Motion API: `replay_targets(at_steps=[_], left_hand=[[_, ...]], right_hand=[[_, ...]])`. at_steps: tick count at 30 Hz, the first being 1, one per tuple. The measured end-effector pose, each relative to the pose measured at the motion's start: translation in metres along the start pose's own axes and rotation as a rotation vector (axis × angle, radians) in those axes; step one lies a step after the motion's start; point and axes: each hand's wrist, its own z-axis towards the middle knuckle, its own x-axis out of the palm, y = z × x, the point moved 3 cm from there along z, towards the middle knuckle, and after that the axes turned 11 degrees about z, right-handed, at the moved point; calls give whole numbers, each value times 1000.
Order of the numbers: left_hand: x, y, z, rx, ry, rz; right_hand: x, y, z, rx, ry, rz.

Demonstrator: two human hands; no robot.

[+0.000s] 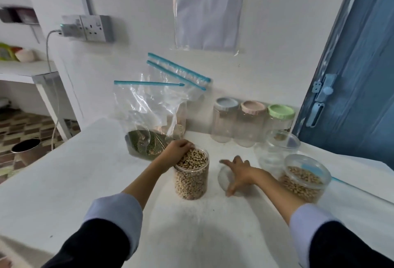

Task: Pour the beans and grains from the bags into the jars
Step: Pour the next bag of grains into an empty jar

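An open clear jar (pixel 191 179) filled to the top with black-eyed beans stands at the middle of the white table (pixel 85 182). My left hand (pixel 178 151) grips its far-left rim, fingers curled over the edge. To the jar's right a clear lid (pixel 222 179) lies flat on the table. My right hand (pixel 239 173) spans it, with the thumb at the near edge and the fingers at the far edge; the hand is slightly blurred. A zip bag of green beans (pixel 149 142) stands behind the jar, with more grain bags (pixel 180 126) leaning on the wall.
A second bean-filled jar (pixel 302 182) with a clear lid stands at the right, with an empty clear jar (pixel 275 150) behind it. Three empty jars with blue (pixel 226 118), pink (pixel 251 122) and green (pixel 280 118) lids line the wall. A blue door (pixel 358 76) is at the right.
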Motion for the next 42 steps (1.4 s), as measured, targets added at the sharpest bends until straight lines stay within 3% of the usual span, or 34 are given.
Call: replay_targets(at_steps=[2,5,7,11,16,24,33,39,42], left_hand=[[3,7,-2,-29,11,-225],[5,9,-4,-65,-47,-414],[7,9,-5,-80,-84,-492],[7,13,-1,-88,5,-531],[3,21,0,-84,177,-711],[13,35,-11,25,282,-741],[17,43,-6,-6,260,-767],[26,39,-10,-100,49,-744],[25,34,-11,-107,27,-748]], right_hand=[[-14,6,-3,-51,-317,238],[-32,16,-2,-140,-771,872],[-28,29,4,-132,-765,1336],[-2,69,7,-181,-355,1804],[13,86,2,-418,-199,1636],[14,74,-2,-516,-118,1331],[4,67,-6,-523,-91,1037],[10,65,-5,-543,-190,983],[9,64,-4,-550,-180,973]])
